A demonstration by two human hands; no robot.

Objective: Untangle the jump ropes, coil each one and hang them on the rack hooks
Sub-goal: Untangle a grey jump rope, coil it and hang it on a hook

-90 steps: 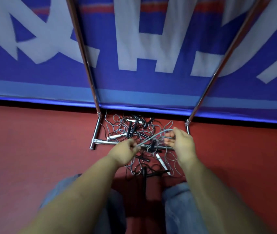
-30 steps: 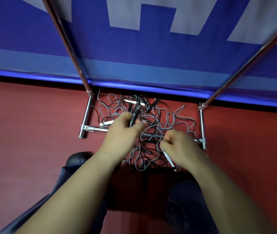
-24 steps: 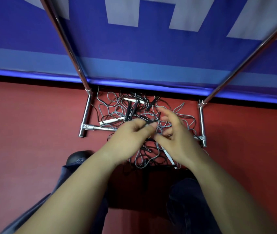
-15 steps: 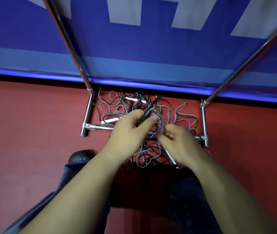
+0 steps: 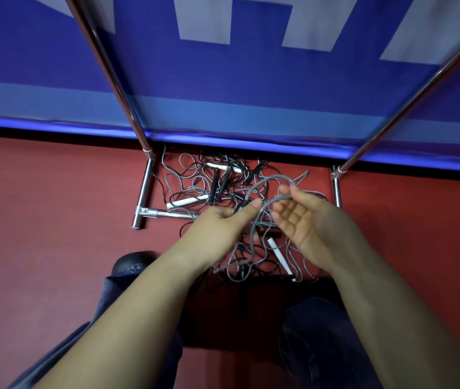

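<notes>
We look down at a tangle of ropes (image 5: 223, 197) heaped on the red floor (image 5: 55, 206), inside and across the foot of a chrome rack (image 5: 146, 189). Grey and black cords cross each other throughout the heap. Among them lie black handles (image 5: 219, 182) near the middle and white handles (image 5: 184, 202), one to the left beside the rack's front bar and another (image 5: 280, 258) nearer to us, angled toward our right knee.

Our left hand (image 5: 219, 228) is curled, thumb pressed forward, pinching a grey rope (image 5: 251, 192) together with what looks like a dark handle end; we cannot tell exactly which piece the fingers close on. From that grip the grey rope arches up and over in a loop to our right hand (image 5: 304, 217), and another stretch drops back into the heap below.

Our right hand is turned palm up, fingers loosely spread, with the thumb and forefinger tips closed on the grey loop near its top. Both hands hover just above the heap, close together, almost touching.

The rack's two uprights slant away to either side, in front of a blue banner (image 5: 223, 94) with pale lettering. Our dark trouser legs (image 5: 321, 346) and one black shoe (image 5: 130, 262) show at the bottom.
</notes>
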